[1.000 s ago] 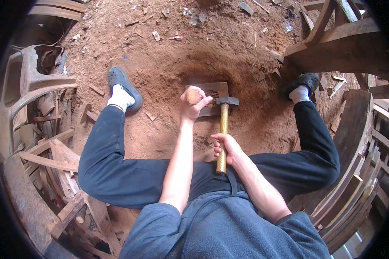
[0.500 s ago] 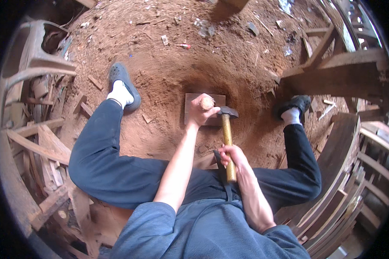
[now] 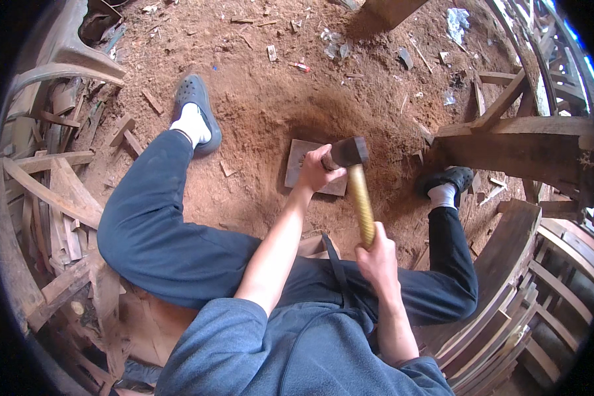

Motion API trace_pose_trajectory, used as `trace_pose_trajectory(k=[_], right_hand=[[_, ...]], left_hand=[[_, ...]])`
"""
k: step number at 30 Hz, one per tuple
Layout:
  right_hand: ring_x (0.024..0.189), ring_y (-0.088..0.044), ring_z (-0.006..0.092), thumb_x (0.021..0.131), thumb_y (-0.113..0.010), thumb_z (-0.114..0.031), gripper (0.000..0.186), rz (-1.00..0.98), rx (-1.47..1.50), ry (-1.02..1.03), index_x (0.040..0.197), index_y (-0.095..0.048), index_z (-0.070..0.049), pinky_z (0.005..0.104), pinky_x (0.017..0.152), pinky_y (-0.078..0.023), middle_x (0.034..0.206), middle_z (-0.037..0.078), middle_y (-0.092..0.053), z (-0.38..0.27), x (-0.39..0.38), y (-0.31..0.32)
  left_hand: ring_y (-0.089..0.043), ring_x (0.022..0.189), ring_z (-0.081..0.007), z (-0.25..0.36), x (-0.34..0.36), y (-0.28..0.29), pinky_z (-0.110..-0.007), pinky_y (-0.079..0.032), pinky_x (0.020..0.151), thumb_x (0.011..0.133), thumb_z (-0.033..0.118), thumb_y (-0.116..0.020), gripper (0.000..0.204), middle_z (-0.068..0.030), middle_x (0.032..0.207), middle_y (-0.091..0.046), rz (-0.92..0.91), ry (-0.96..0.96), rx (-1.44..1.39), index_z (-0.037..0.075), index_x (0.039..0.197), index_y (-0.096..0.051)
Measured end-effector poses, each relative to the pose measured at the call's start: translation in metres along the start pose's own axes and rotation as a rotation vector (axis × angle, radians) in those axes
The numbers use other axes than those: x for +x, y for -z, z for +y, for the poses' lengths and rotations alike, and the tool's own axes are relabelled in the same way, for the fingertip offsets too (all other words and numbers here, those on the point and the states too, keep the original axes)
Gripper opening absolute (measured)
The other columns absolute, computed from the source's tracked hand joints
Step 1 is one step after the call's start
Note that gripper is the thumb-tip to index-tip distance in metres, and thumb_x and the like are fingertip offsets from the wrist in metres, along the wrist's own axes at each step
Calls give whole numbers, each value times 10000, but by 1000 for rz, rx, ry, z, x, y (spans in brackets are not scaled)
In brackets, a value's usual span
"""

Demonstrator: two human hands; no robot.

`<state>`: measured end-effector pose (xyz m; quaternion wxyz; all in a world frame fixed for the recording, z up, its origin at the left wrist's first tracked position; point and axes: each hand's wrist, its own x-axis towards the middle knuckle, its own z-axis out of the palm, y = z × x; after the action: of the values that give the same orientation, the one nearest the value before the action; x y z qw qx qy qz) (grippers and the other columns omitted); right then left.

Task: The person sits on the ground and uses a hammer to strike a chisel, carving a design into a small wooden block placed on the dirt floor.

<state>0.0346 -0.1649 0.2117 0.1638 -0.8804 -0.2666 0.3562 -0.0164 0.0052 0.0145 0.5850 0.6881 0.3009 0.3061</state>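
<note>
My left hand grips an upright round wooden piece, mostly hidden behind the dark hammer head, over a square board in a hollow of sawdust. My right hand is closed on the yellow handle of the hammer, low on it. The head sits over the top of the wooden piece; I cannot tell whether they touch. The lower end of the piece is hidden.
My legs are spread around the hollow. Wood scraps pile up at the left beside a curved frame. Timber framing and stacked boards crowd the right. Chips and plastic bits litter the sawdust floor.
The hammer has moved from beside the wooden piece to over its top, its head now covering it. My right hand has shifted right with the handle. The view has shifted slightly.
</note>
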Motion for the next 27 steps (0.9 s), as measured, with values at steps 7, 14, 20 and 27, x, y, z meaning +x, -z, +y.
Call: trace_pose_trajectory(k=[7, 14, 20, 27], right_hand=[[750, -640, 384, 775, -654, -158, 321, -59, 37, -41, 1013, -491, -19, 440, 629, -472, 732, 240, -612, 11, 8, -19], [508, -567, 163, 816, -698, -194, 303, -125, 4, 77, 961, -503, -15, 313, 492, -457, 626, 93, -559, 12, 3, -15], [415, -431, 80, 803, -721, -239, 297, -384, 666, -278, 846, -485, -65, 243, 372, -351, 562, -14, -472, 6, 0, -21], [360, -447, 119, 706, -661, -3, 238, -299, 717, -354, 791, -446, -60, 259, 330, -350, 539, 23, -479, 20, 4, -13]], left_hand=[[-624, 790, -369, -2, -4, -3, -388, -505, 668, 602, 106, -702, 302, -164, 804, -629, 54, 106, 4, 48, 872, -580], [-637, 735, -352, -4, -12, -12, -374, -502, 629, 626, 116, -695, 243, -157, 750, -627, 250, 7, -58, 30, 819, -575], [-664, 733, -305, -3, -18, -12, -341, -510, 632, 626, 59, -684, 219, -127, 736, -649, 260, 77, -43, 36, 825, -594], [-643, 683, -210, -3, -11, -12, -322, -497, 634, 645, 114, -718, 210, -80, 708, -634, 282, -26, -33, 46, 795, -590]])
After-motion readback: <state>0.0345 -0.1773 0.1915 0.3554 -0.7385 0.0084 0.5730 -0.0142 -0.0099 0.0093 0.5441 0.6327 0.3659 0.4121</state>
